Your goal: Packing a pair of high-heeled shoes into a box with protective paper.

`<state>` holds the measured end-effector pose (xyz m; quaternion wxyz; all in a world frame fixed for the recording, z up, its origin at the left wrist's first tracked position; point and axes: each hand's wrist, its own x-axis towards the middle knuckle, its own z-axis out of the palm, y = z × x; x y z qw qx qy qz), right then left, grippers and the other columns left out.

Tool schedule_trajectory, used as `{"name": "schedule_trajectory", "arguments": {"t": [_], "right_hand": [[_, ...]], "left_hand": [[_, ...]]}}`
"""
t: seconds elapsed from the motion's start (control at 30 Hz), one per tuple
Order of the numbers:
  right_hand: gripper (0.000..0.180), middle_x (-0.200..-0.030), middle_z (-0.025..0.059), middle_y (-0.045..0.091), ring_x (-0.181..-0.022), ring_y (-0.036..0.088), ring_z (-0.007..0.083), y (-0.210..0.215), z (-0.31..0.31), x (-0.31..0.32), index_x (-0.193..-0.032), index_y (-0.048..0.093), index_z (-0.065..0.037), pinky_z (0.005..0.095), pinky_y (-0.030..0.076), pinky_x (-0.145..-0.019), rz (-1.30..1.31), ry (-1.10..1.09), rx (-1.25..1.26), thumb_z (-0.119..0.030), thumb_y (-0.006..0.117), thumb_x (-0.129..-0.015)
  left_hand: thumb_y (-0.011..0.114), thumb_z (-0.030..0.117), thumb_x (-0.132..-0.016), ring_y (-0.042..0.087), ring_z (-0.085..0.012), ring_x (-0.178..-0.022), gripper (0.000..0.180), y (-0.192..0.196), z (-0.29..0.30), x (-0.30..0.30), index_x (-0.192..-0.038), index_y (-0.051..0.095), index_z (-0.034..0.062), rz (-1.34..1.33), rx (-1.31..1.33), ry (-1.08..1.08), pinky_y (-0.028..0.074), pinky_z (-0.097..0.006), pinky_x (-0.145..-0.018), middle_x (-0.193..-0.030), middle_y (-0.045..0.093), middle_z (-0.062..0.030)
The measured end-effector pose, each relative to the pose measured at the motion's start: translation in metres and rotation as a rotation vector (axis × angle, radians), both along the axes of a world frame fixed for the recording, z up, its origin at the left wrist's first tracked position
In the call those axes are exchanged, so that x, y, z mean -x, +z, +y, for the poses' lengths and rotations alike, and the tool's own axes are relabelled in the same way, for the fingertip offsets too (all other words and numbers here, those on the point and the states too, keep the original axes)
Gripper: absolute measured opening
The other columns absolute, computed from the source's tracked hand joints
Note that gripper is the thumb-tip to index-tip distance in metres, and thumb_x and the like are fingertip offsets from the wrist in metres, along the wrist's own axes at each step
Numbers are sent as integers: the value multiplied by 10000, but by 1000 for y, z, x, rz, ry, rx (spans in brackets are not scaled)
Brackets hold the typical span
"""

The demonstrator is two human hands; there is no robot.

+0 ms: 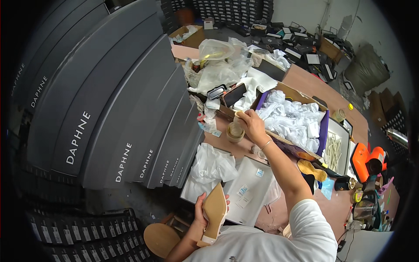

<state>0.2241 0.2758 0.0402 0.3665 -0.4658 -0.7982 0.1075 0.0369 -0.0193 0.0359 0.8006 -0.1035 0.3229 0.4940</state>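
My left hand [201, 214] holds a beige high-heeled shoe [215, 211], sole up, close to my chest. Reaching across the worktable, my right hand [251, 123] grips something small and pale at the top of a round tan tape roll [235, 131] standing on the pinkish table top [305, 81]. Just beyond that hand lies an open cardboard box with a purple rim [325, 126], filled with crumpled white paper [292, 120]. Below my right forearm sits an open white shoe box [253, 183] with white tissue paper [211, 163] and small labels in it.
A tall stack of dark grey shoe boxes [109, 109] fills the left. Plastic bags [218, 65], a phone [234, 94] and clutter crowd the table's far end. An orange tool [366, 159], a tan insole [312, 169] and a tray of sticks [334, 148] lie right. A round stool [160, 238] stands below.
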Motion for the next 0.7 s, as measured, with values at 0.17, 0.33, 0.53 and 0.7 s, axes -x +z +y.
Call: {"name": "schedule_trajectory", "arguments": {"t": [0.17,0.33,0.53,0.7], "right_hand": [[416,-1130,167,545,-961,582,353,-35,8,7,-1185,594,-154,401,502,-798,-83,62,-4,-167,692,-782],[474,-1158,183,525,-993,574,373,-63,13,5,-1234,551,-146,408,489,-834,106,99,65,-127,692,-782],[548,-1161,204,498,-993,564,394,-63,13,5,-1299,510,-184,421,478,-843,80,110,99,-127,690,-785],[518,-1197,164,529,-1062,546,305,-61,8,-26,-1316,501,-82,382,439,-915,213,22,-155,-42,644,-819]], "left_hand": [[424,529,-865,595,-304,-981,686,-4,1,2,-1354,433,49,17,20,-3,516,-424,-823,-1176,566,-210],[419,524,-875,588,-312,-994,676,-8,6,2,-1353,433,47,-32,-7,-4,512,-425,-824,-1183,562,-212],[415,531,-880,579,-320,-1021,677,-3,0,-1,-1345,442,39,2,-33,-46,506,-428,-828,-1230,543,-216],[424,548,-880,568,-311,-1074,691,6,-7,3,-1337,452,30,41,-46,-55,502,-409,-838,-1266,534,-204]]}}
